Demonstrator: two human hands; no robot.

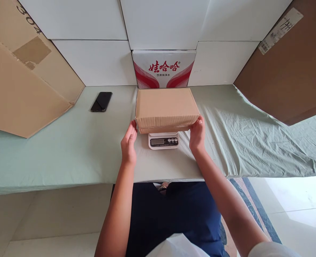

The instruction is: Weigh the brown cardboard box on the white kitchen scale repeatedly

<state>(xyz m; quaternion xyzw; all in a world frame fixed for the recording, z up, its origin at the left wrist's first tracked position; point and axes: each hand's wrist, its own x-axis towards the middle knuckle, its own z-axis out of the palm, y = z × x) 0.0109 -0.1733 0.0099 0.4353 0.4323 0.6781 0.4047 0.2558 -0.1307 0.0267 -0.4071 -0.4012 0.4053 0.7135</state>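
Note:
A closed brown cardboard box (167, 103) sits over a small white digital kitchen scale (163, 146), hiding its platform. The scale's front panel, with a grey display and several round buttons, sticks out below the box; I can make out no digits. My left hand (129, 142) is open at the box's front left corner, fingers stretched along its side; whether the fingertips touch it I cannot tell. At the front right corner, my right hand (197, 136) has its fingers bent against the box, partly hidden by its edge.
A black phone (101, 101) lies to the left on the green cloth (74, 150) covering the table. Behind the box stands a white and red printed carton (164, 69) against white panels (93, 60). Large cardboard sheets flank the table at left (21, 89) and right (289, 75).

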